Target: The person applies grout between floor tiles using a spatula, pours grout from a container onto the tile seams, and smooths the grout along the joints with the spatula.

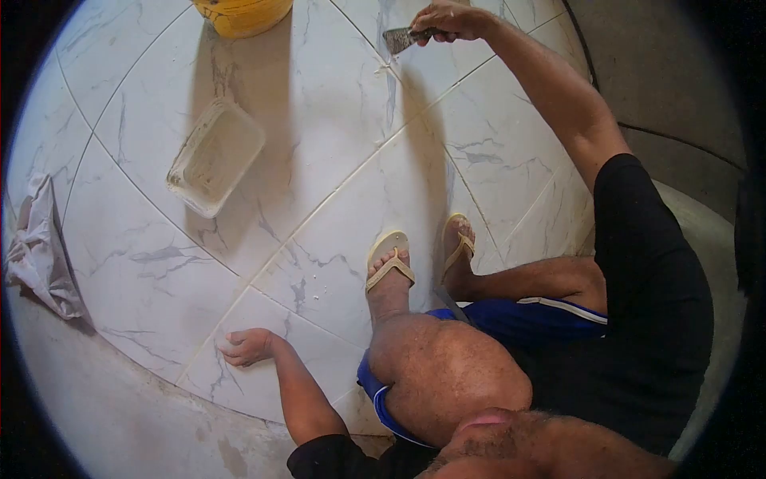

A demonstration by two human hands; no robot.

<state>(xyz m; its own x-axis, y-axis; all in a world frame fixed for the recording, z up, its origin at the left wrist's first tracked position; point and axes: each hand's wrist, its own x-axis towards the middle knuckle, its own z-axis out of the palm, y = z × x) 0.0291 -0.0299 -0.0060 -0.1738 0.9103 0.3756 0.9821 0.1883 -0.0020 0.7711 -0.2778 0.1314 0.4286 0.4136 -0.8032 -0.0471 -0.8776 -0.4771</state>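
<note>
At the top, my right hand (451, 20) is closed around the handle of a putty knife (399, 38). The metal blade points left and lies close to a joint between the marble-patterned tiles. A little white paste (384, 69) sits on the tile just below the blade. At lower left, my left hand (247, 348) is down at the tiled floor (319, 199), with loosely bent fingers somewhat apart and nothing seen in them. Left of the middle stands a plastic tub (257, 144), its inside smeared with pale paste.
A yellow bucket (243, 17) stands at the top edge. A white cloth (38, 251) lies at the far left, by the edge of the tiles. My feet in yellow flip-flops (390, 251) are on the tiles in the middle. Bare grey concrete (662, 72) borders the tiles at upper right.
</note>
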